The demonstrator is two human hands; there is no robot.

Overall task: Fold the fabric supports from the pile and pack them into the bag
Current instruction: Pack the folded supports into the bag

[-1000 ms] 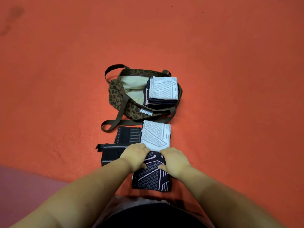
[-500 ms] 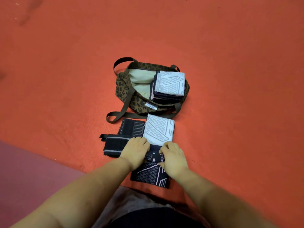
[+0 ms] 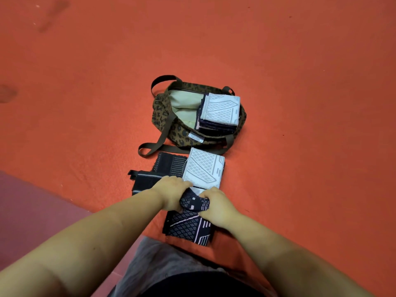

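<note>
Head view | left hand (image 3: 171,192) and right hand (image 3: 216,207) now pinch the support (image 3: 188,225), near edge lifted off the floor (image 3: 300,82) | fold beginning | bag (image 3: 169,125) beyond, part filled.

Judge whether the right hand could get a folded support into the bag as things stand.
Probably yes: the bag lies open just beyond the right hand, nothing between but the pale support. The hand grips the dark support.

An orange floor (image 3: 300,103) carried everything. Beyond the hands (image 3: 192,200) lay a leopard-print bag (image 3: 169,125). A dark patterned fabric support (image 3: 188,228) lay flat under them, with more dark supports (image 3: 150,181) spread just to their left.
</note>
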